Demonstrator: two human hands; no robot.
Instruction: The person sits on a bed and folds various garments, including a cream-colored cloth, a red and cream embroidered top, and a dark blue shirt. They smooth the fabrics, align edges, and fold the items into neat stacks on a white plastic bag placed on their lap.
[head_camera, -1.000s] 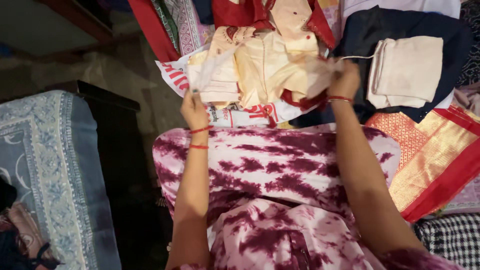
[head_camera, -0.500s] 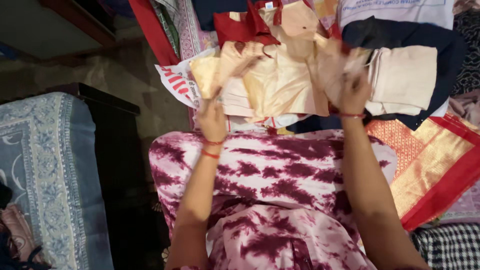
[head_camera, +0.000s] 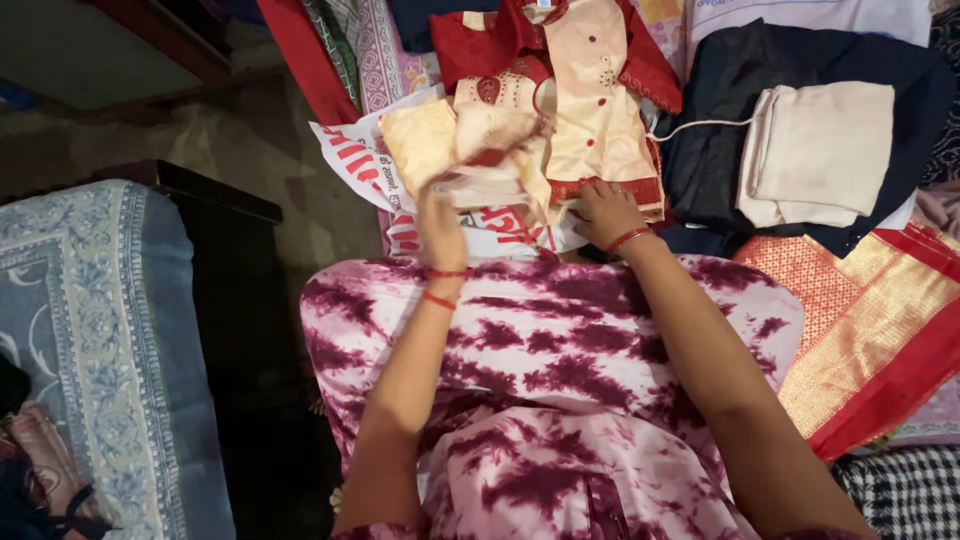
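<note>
A small cream and red garment (head_camera: 590, 110) lies spread on the pile before me. My right hand (head_camera: 603, 212) rests flat on its lower red hem with fingers apart. Above a white and red printed bag (head_camera: 355, 160), my left hand (head_camera: 440, 222) pinches a crumpled cream cloth (head_camera: 480, 150) at its lower edge. Both wrists wear red bangles. My lap is covered by maroon and white tie-dye fabric (head_camera: 560, 350).
A folded beige cloth (head_camera: 820, 150) with a drawstring lies on dark navy fabric (head_camera: 720, 140) at the right. A gold and red bordered cloth (head_camera: 870, 320) lies at the lower right. A blue patterned cushion (head_camera: 90, 330) and dark furniture (head_camera: 240, 300) stand at the left.
Both hands held the cream cloth stretched up between them; now it is lowered. My right hand has let go and dropped onto the garment's hem. My left hand still grips the cloth.
</note>
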